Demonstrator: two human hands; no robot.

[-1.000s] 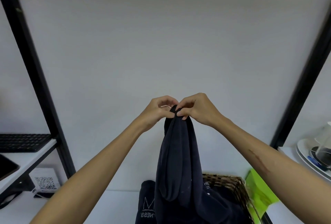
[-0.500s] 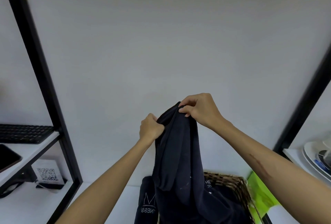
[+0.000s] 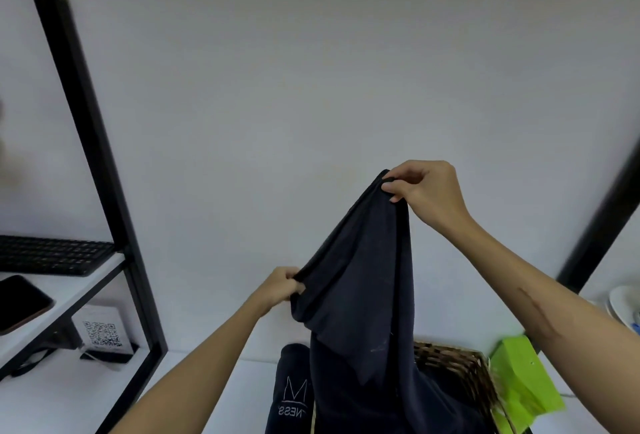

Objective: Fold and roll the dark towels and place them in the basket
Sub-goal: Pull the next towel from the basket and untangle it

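Both arms reach forward and up from the bottom of the head view. The right hand (image 3: 427,192) is raised highest, its thumb and fingers pinching the top corner of a dark towel (image 3: 360,281), wrist bent so the knuckles face away. The left hand (image 3: 282,286) sits lower and to the left, fingers curled tight around the towel's edge, so the upper hem slants down from right to left between the two hands. The towel hangs in the air with its long axis close to vertical, draping down in loose folds toward the woven basket (image 3: 457,369), its lower end dropping out of view at the bottom edge. Just left of the basket, a second dark towel (image 3: 291,392) with a pale printed logo lies on the white counter (image 3: 214,388). A bright green bag (image 3: 519,385) stands at the basket's right. Behind is a plain white wall; at left a black-framed shelf (image 3: 86,281) carries a keyboard (image 3: 52,255) and a phone (image 3: 20,302), with a QR-code card (image 3: 102,333) below.
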